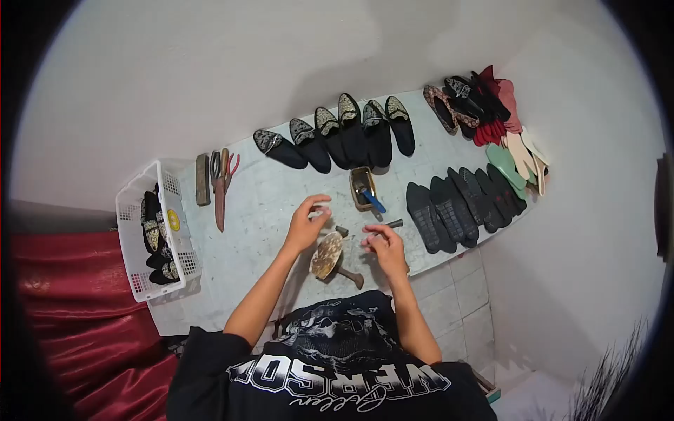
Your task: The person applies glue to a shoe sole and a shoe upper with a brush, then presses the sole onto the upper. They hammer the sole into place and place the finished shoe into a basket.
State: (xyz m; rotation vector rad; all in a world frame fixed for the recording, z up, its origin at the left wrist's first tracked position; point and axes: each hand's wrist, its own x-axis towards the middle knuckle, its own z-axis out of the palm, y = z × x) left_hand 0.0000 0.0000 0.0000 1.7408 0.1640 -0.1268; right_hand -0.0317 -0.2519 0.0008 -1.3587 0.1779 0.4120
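Observation:
My left hand (307,223) hovers above the table with fingers curled and apart, nothing seen in it. My right hand (384,247) is raised too, its fingers bent and spread, with nothing visible in its grasp. Between and below them sits a stained, roundish brown block (326,257). A hammer-like tool (349,277) sticks out at its lower right. A small dark piece (342,230) lies just above the block. Past my right fingertips is a short dark cylinder (394,224). Farther back stands a glue-stained tray (361,184) with a blue-handled brush (373,201) in it.
Several black loafers with patterned uppers (340,130) line the back. Dark soles (442,210) lie at right, near pale and green insoles (504,167) and more shoes (449,109). At left are a white basket (184,256) of shoes, scissors and pliers (228,168), and a sharpening-stone-like block (203,179).

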